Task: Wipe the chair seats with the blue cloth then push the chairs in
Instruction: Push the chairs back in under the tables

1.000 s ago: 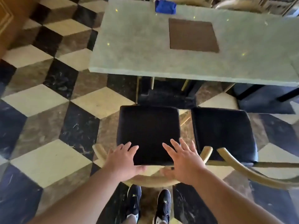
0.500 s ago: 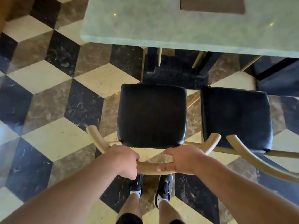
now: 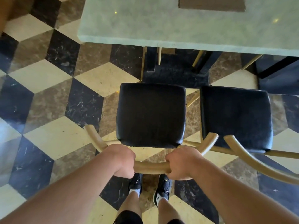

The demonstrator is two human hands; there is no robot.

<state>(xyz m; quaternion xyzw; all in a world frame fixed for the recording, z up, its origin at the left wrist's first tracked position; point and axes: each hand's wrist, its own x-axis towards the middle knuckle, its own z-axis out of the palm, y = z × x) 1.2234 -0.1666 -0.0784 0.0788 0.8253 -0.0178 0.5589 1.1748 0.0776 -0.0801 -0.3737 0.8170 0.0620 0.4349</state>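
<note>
A chair with a black padded seat (image 3: 151, 114) stands right in front of me, its front edge a short way from the table. Its curved wooden back rail (image 3: 150, 167) runs below the seat. My left hand (image 3: 120, 160) grips the rail on the left and my right hand (image 3: 182, 162) grips it on the right. A second chair with a black seat (image 3: 236, 118) stands close beside it on the right. The blue cloth is out of view.
The pale green marble table (image 3: 178, 28) fills the top, with a brown inset square (image 3: 212, 4) and a dark base (image 3: 174, 68) below. The floor is a checkered cube pattern. My feet (image 3: 150, 185) stand just behind the chair.
Both hands went from hovering open over the seat's back edge to gripping the chair's back rail. The view has tilted down, and the blue cloth on the table has left the frame.
</note>
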